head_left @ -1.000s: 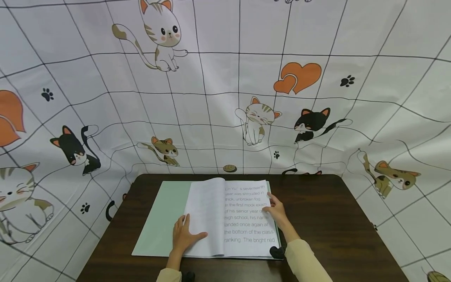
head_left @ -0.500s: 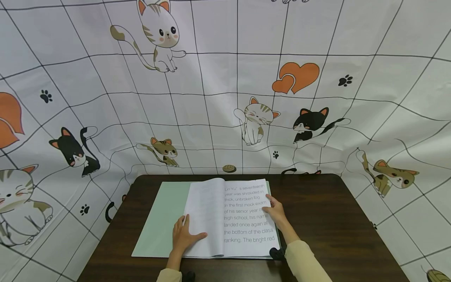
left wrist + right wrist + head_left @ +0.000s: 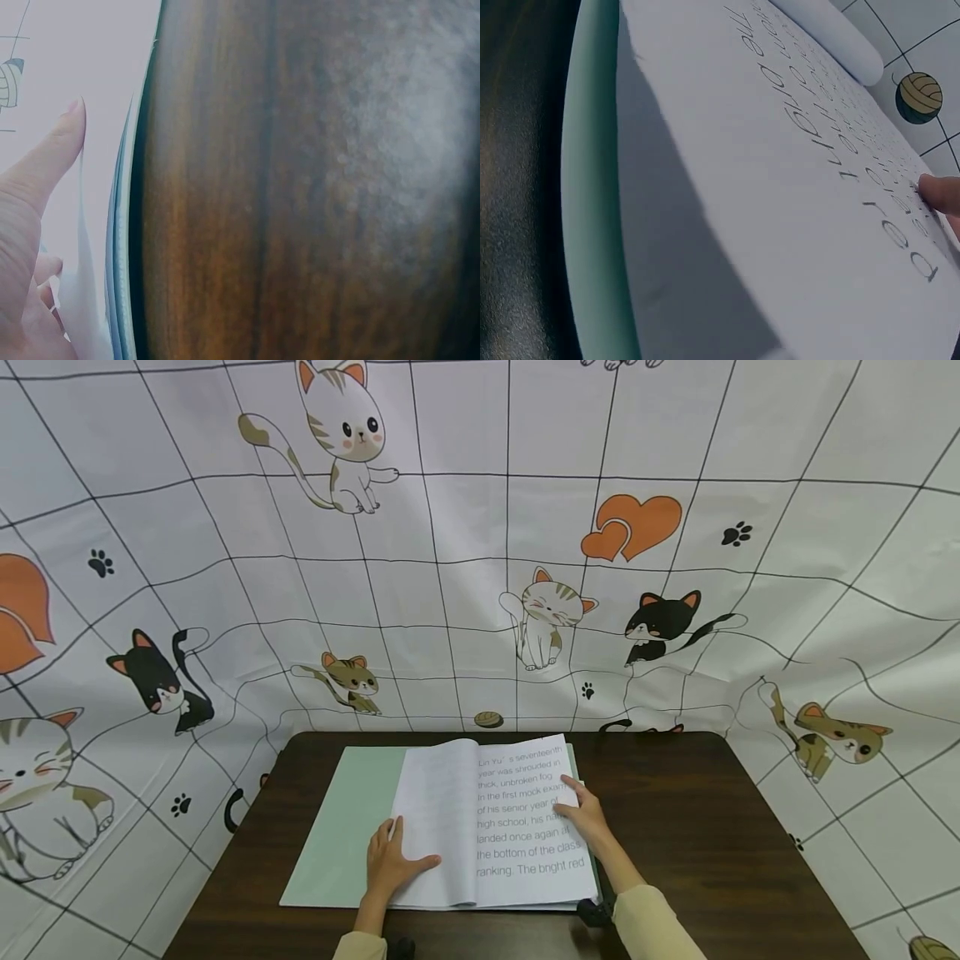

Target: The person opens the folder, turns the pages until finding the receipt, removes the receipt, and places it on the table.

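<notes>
A book with white pages and a pale green cover lies spread on the dark table. Large printed text fills the right page; the left one looks blank in the head view. My left hand rests at the left page's outer edge, its thumb stretched over the paper. At the opposite edge my right hand pinches the right page between thumb and fingers, and that sheet is slightly raised. In the right wrist view a fingertip shows on the printed side; the other fingers are mostly hidden.
The brown wooden table extends on both sides of the book. Behind and beside it hangs a white gridded sheet printed with cats, hearts and paws. A black wrist device sits by the right sleeve.
The right hand has shifted slightly left, bringing the right page's outer edge up and inward; its top corner stands higher. The left hand has stayed in place.
</notes>
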The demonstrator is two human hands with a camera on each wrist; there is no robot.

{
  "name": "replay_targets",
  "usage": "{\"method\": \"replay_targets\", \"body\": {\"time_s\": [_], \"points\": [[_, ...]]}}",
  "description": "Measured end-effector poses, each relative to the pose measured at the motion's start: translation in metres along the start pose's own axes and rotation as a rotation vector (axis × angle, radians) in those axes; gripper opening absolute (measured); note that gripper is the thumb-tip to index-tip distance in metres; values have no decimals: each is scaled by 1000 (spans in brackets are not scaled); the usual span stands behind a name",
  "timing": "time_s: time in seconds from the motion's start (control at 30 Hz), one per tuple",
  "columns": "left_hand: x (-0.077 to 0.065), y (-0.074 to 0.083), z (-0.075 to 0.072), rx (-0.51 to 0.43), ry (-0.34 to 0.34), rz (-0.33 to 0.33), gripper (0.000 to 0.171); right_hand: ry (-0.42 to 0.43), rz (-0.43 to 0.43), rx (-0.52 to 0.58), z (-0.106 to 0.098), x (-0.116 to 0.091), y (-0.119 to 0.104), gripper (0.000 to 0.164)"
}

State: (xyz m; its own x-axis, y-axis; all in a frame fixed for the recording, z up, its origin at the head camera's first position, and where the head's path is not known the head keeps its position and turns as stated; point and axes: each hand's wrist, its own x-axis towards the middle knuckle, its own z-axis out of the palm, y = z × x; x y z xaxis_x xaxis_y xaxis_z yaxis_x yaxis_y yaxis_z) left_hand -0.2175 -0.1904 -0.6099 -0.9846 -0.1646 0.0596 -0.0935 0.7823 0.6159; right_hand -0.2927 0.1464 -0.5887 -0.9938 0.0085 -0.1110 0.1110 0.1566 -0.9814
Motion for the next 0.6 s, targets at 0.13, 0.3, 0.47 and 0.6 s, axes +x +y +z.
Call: {"method": "replay_targets", "body": {"time_s": [0.13, 0.3, 0.47, 0.6], "points": [[-1, 1, -2, 6, 1, 2, 109, -11, 9, 18, 2, -4, -7, 68], [-1, 0, -2, 13, 4, 7, 109, -30, 17, 46, 3, -12, -15, 68], [0, -2, 2, 4, 11, 12, 110, -23, 19, 44, 4, -14, -9, 69], [2, -5, 4, -2, 9, 14, 111, -26, 16, 36, 3, -17, -7, 71]]}}
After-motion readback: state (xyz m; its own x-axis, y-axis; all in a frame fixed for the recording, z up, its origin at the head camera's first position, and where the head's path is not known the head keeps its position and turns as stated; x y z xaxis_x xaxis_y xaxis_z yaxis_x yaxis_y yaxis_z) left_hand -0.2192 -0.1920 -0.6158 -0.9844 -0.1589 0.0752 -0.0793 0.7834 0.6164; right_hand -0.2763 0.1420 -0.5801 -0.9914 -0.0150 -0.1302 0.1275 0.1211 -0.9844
